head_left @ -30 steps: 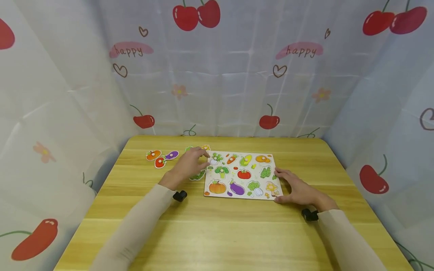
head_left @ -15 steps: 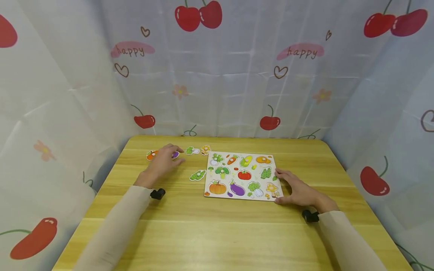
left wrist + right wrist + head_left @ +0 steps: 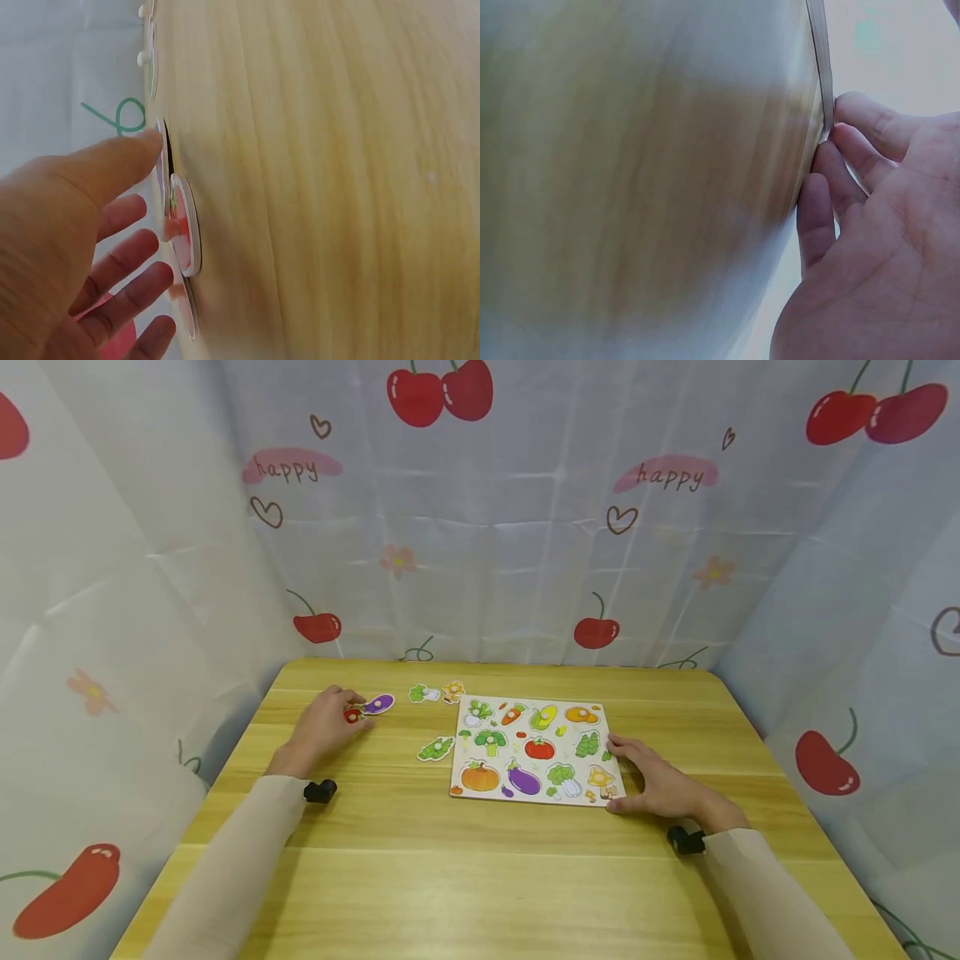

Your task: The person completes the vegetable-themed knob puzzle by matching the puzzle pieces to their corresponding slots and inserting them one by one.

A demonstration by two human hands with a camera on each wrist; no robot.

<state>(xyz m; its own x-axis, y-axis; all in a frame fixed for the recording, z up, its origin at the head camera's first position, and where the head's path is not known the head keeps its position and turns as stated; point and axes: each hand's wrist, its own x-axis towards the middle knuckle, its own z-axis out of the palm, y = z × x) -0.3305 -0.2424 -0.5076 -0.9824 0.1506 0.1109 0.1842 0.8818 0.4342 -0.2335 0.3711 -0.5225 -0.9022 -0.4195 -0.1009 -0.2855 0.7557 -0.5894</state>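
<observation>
My left hand [image 3: 324,728] reaches over loose wooden puzzle pieces at the table's left, thumb and fingers spread around the red tomato piece [image 3: 352,715]. In the left wrist view the tomato piece [image 3: 184,225] shows a knob between thumb and fingers; no grip is visible. The purple eggplant piece [image 3: 379,703] lies beside it. Under the hand, an orange pumpkin piece [image 3: 186,307] is hidden from the head view. My right hand [image 3: 663,781] rests against the right edge of the vegetable puzzle board [image 3: 540,772], thumb at its front corner. In the right wrist view its fingertips [image 3: 847,105] touch that edge.
A pea pod piece [image 3: 436,748] lies left of the board. Behind it are a bok choy piece [image 3: 424,693] and a mushroom piece [image 3: 453,692]. All lie on a wooden table [image 3: 465,877], with a cherry-print curtain [image 3: 480,560] around three sides.
My left hand has moved left from the board's upper left corner, past the eggplant piece, to the tomato and pumpkin pieces. The right hand and board have stayed in place.
</observation>
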